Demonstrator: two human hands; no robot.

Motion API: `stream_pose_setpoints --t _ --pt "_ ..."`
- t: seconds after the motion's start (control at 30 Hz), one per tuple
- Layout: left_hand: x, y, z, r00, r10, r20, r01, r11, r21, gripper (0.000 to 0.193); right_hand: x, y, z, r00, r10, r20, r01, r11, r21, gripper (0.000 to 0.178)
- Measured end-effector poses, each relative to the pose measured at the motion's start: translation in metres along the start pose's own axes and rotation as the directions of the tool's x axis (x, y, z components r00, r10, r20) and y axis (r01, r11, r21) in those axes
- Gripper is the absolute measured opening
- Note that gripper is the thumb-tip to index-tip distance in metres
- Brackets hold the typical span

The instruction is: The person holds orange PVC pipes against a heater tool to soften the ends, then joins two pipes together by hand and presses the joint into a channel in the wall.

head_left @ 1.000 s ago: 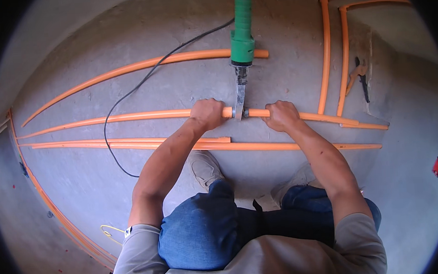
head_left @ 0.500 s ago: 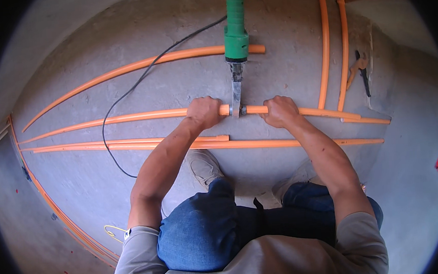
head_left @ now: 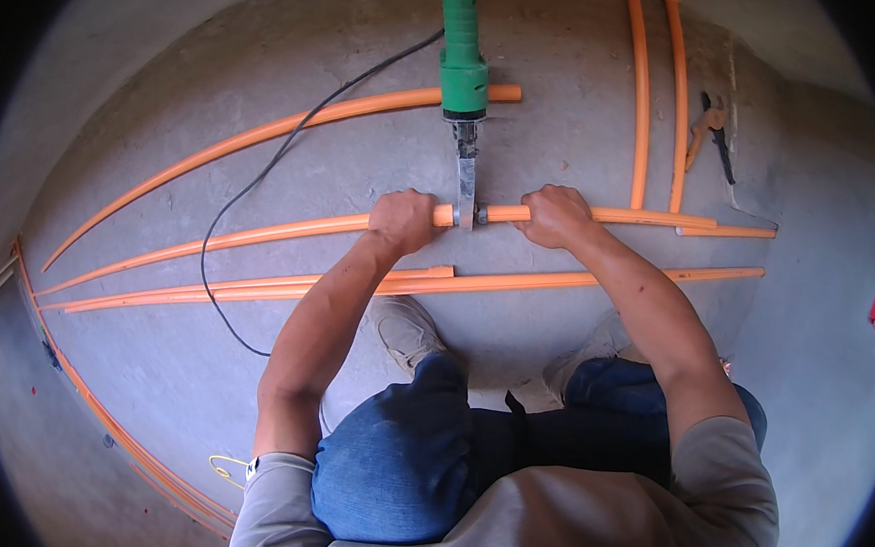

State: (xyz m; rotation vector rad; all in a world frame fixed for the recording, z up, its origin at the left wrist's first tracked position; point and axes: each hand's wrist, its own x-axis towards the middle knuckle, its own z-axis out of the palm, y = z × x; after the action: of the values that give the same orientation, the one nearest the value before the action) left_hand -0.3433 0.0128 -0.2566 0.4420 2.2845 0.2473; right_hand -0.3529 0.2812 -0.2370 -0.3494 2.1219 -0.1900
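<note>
1. Hands first: the left hand [head_left: 406,220] is a closed fist around the left orange pipe [head_left: 255,237], just left of centre frame; its grip is pressed fully round the tube.
2. The right hand [head_left: 554,214] wraps the right orange pipe [head_left: 645,218] the same way, fingers curled tight over it, just right of centre.
3. Between the two fists stands the flat metal blade of a green corded heating tool [head_left: 464,66], whose body runs up to the top edge of the frame. Both pipe ends meet that blade from either side; whether they are seated in sockets or only butted against it is hard to tell at this size.
4. The tool's black cable [head_left: 280,163] loops away toward the left and crosses over the held pipe.
5. Other orange pipes lie on the concrete floor [head_left: 567,95]: a curved one [head_left: 249,140] in the upper left, a long pair below the hands, and two uprights in the upper right beside orange-handled pliers [head_left: 709,126].
6. Risks, as I judge them: uneven push from one fist would tilt a pipe end and leave a crooked joint; the knuckles sit close to the hot blade, so a slip could burn skin; the cable lying over the pipe could snag and tug the tool.
</note>
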Motion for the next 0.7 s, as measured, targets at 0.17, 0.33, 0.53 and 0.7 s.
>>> stream_pose_setpoints --t 0.17,0.33,0.53,0.7 --pt "0.0001 -0.0001 0.0011 1.000 0.007 -0.005 -0.007 1.000 0.002 0.036 0.0006 0.0007 0.0019 1.000 0.003 -0.009 -0.003 1.000 -0.004 0.039" --pt "0.0008 0.0006 0.0005 1.000 0.009 0.009 -0.009 1.000 0.012 0.035 0.0004 0.0017 0.0010 1.000 0.008 -0.003 -0.008 1.000 -0.008 0.038" --pt "0.0009 -0.0011 0.0030 1.000 0.010 -0.009 -0.010 1.000 0.005 0.036 0.0002 0.0016 0.0008 1.000 0.002 -0.010 -0.002 1.000 -0.002 0.038" --pt "-0.0005 -0.0002 0.0007 1.000 -0.001 -0.008 0.001 1.000 -0.001 0.037 0.0000 0.0006 -0.0004 1.000 -0.010 -0.005 0.010 1.000 -0.004 0.039"
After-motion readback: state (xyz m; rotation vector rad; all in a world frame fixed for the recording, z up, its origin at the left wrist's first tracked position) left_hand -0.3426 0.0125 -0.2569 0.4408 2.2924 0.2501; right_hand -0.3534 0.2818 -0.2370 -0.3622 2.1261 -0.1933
